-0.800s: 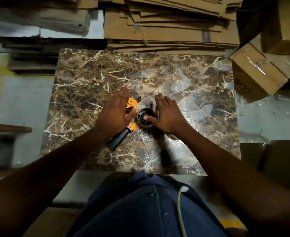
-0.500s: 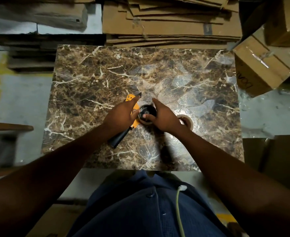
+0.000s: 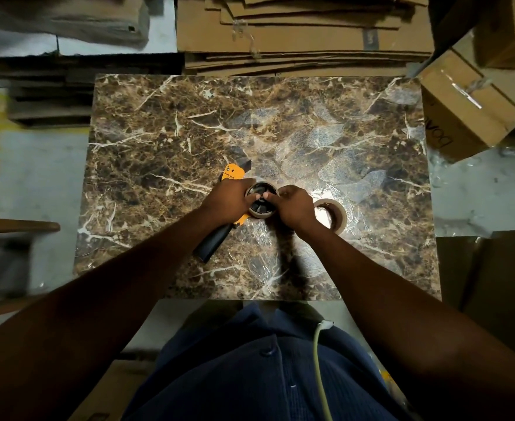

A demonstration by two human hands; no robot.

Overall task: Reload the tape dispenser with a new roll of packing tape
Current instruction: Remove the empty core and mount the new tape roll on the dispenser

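An orange tape dispenser (image 3: 232, 174) with a black handle (image 3: 212, 245) lies flat on the marble-patterned table (image 3: 165, 138). A thin, nearly empty cardboard ring (image 3: 261, 214) sits on its black spool hub (image 3: 260, 197). My left hand (image 3: 230, 199) curls over the dispenser body and the ring's left side. My right hand (image 3: 292, 205) grips the ring's right side, thumb reaching over the hub. Both thumbs meet above the hub. A fuller roll of tan packing tape (image 3: 332, 214) lies flat on the table just right of my right hand.
Flattened cardboard sheets (image 3: 304, 34) are stacked behind the table. Taped cardboard boxes (image 3: 468, 104) lean at the right. A wooden chair edge (image 3: 16, 227) sits at the left. A pale cable (image 3: 321, 366) hangs over my blue shirt.
Both hands went from flat, fingers spread, to curled around the ring on the dispenser hub. The tan tape roll, earlier hidden under my right hand, now shows.
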